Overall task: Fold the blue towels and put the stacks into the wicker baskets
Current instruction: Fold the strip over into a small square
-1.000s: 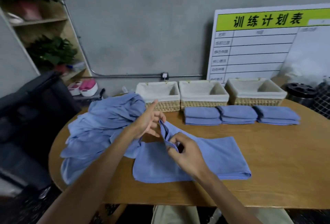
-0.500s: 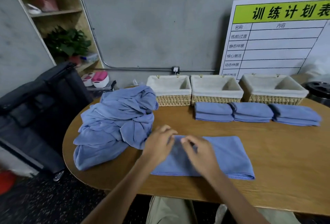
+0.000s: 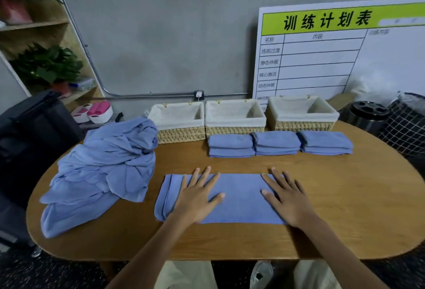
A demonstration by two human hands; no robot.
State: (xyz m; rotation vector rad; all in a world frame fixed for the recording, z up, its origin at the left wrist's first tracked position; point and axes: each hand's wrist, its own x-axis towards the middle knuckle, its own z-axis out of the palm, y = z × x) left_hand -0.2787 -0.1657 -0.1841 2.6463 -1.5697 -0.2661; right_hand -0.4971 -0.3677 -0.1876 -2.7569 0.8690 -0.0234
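Note:
A blue towel point(image 3: 241, 199), folded into a long strip, lies flat on the wooden table in front of me. My left hand point(image 3: 197, 194) presses flat on its left part with fingers spread. My right hand point(image 3: 285, 199) presses flat on its right end the same way. A heap of unfolded blue towels point(image 3: 103, 169) covers the table's left side. Three stacks of folded blue towels point(image 3: 231, 146), point(image 3: 276, 143), point(image 3: 325, 142) sit in a row before three lined wicker baskets point(image 3: 179, 135), point(image 3: 234, 127), point(image 3: 303, 125), which hold nothing.
The oval table point(image 3: 345, 208) shows bare wood to the right of the towel. A white planning board point(image 3: 333, 58) leans on the wall behind the baskets. A dark bin point(image 3: 365, 116) and mesh basket point(image 3: 407, 123) stand at right; a black case point(image 3: 30, 132) at left.
Both hands pinched and lowered the towel's raised edge, then moved apart. They now lie flat and spread on the folded strip. The camera view shifted.

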